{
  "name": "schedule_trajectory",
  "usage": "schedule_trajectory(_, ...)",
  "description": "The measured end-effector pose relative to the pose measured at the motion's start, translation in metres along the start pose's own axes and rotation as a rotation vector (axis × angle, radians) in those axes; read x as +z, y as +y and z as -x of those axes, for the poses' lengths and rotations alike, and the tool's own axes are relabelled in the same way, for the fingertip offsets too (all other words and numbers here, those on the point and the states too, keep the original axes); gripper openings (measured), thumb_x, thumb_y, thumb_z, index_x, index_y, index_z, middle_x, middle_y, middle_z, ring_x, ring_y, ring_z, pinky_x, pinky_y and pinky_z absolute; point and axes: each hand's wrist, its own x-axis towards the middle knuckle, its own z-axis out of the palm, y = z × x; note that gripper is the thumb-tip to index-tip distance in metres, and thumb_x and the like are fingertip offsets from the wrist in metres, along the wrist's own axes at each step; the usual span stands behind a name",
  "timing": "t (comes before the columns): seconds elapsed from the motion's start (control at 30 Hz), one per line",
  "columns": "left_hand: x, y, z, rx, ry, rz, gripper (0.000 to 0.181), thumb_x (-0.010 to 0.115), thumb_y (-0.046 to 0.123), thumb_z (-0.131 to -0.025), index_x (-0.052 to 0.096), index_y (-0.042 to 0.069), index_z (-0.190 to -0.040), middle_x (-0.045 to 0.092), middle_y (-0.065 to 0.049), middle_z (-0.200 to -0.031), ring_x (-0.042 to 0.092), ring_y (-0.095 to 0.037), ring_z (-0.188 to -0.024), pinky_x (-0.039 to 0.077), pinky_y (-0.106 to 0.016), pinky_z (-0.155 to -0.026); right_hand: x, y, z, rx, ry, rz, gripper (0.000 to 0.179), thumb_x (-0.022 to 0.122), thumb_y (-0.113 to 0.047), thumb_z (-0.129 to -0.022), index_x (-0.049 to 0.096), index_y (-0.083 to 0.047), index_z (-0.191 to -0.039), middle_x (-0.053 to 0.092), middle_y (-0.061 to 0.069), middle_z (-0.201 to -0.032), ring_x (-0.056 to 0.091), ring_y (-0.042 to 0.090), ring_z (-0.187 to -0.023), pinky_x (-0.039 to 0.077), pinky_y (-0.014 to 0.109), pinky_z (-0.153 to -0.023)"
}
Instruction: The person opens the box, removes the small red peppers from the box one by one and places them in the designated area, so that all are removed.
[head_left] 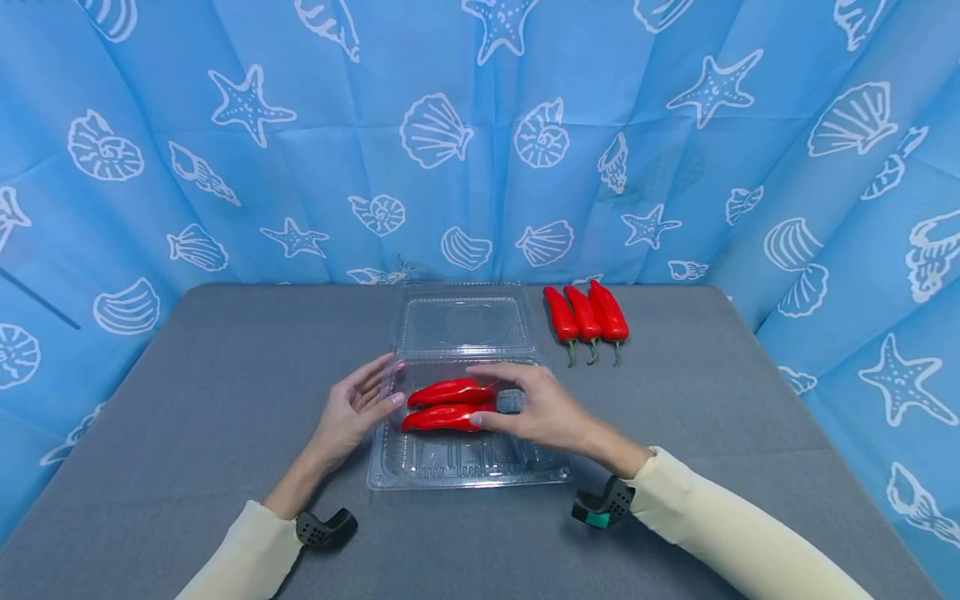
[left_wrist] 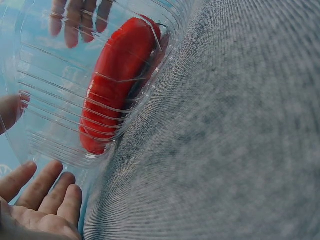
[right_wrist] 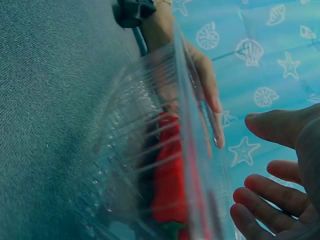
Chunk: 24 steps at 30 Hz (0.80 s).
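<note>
Two red chili peppers [head_left: 444, 417] lie side by side in the base of a clear plastic clamshell container [head_left: 472, 481], whose lid [head_left: 463, 329] is folded back away from me. At the container's left wall is my left hand [head_left: 352, 412], its fingers spread and the thumb over the rim near the pepper tips. My right hand [head_left: 543, 408] hovers over the stem ends, with thumb and fingers apart and partly hiding them. In the right wrist view that hand [right_wrist: 280, 175] holds nothing. Through the ribbed wall in the left wrist view, a pepper [left_wrist: 112, 85] shows.
Three more red chili peppers [head_left: 585, 317] lie in a row right of the lid, stems toward me. A grey cloth [head_left: 225, 400] covers the table. Behind hangs a blue curtain [head_left: 322, 192] with white shells and starfish. Each wrist wears a black band [head_left: 326, 529].
</note>
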Motion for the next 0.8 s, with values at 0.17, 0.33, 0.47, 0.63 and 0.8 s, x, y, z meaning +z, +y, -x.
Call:
schedule_trajectory(0.17,-0.001,0.000,0.000,-0.009,0.003,-0.010,0.068,0.068,0.000,-0.092,0.037,-0.003,-0.153,0.047,-0.023,-0.151,0.042,-0.037,-0.142,0.041,-0.023,-0.110,0.006,0.003,-0.005,0.013,-0.058,0.005,0.061,0.082,-0.018,-0.086,0.059,-0.009,-0.141,0.065,0.011,-0.134,0.064,0.026,-0.117,0.054,0.050,-0.099)
schedule_trajectory(0.33,-0.001,0.000,0.000,-0.009,-0.001,-0.006,0.069,0.068,-0.001,-0.092,0.036,-0.003,-0.153,0.047,-0.023,-0.151,0.042,-0.036,-0.142,0.040,-0.023,-0.110,0.011,0.003,-0.007,0.045,-0.117,0.039,0.062,0.081,-0.018,-0.087,0.058,-0.007,-0.143,0.064,0.010,-0.135,0.063,0.024,-0.114,0.054,0.045,-0.099)
schedule_trajectory(0.47,-0.001,0.000,0.000,-0.011,-0.003,-0.005,0.069,0.068,-0.001,-0.093,0.036,-0.003,-0.153,0.047,-0.022,-0.152,0.041,-0.036,-0.142,0.040,-0.023,-0.110,0.013,0.003,-0.007,0.047,-0.153,0.056,0.063,0.081,-0.017,-0.087,0.056,-0.007,-0.144,0.064,0.008,-0.136,0.062,0.022,-0.112,0.055,0.041,-0.098)
schedule_trajectory(0.63,0.000,0.001,0.001,-0.016,-0.002,-0.016,0.069,0.068,-0.001,-0.092,0.036,-0.003,-0.153,0.047,-0.023,-0.151,0.042,-0.037,-0.142,0.041,-0.023,-0.110,0.015,0.003,-0.008,0.029,-0.213,0.078,0.065,0.081,-0.018,-0.087,0.055,-0.009,-0.146,0.063,0.004,-0.138,0.060,0.018,-0.114,0.054,0.036,-0.098)
schedule_trajectory(0.8,0.000,0.001,0.000,-0.023,0.004,-0.021,0.069,0.068,0.000,-0.092,0.036,-0.003,-0.153,0.047,-0.022,-0.151,0.042,-0.037,-0.141,0.041,-0.023,-0.110,0.015,0.002,-0.009,0.055,-0.287,0.111,0.066,0.080,-0.023,-0.088,0.054,-0.013,-0.147,0.056,0.001,-0.145,0.055,0.017,-0.121,0.050,0.038,-0.103)
